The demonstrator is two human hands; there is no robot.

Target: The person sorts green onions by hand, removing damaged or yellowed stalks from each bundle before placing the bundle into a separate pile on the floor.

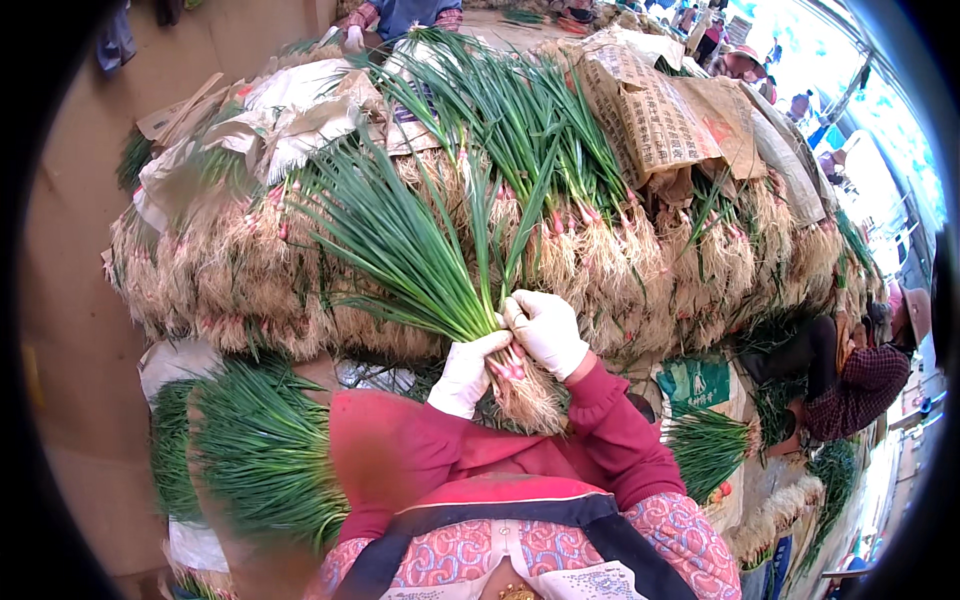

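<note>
A bunch of spring onions [430, 265] is in front of me, its green leaves fanning away to the far left. Its pinkish bulbs and pale roots [527, 397] point back toward my chest. My left hand [463, 374], in a white glove, is wrapped round the bunch just above the bulbs. Close against it, my right hand [546, 331], also gloved, is closed with thumb and forefinger pinching stalks at the bunch's right side. Its other fingers are curled in, and exactly what lies inside them is hidden.
Beyond my hands stands a wide, high heap of spring onions [590, 250], roots facing me, partly covered by paper sacks [650, 120]. More bunches [265, 450] lie at my left and right [705, 445]. A person [865, 385] sits at the right; another [405, 15] is behind the heap.
</note>
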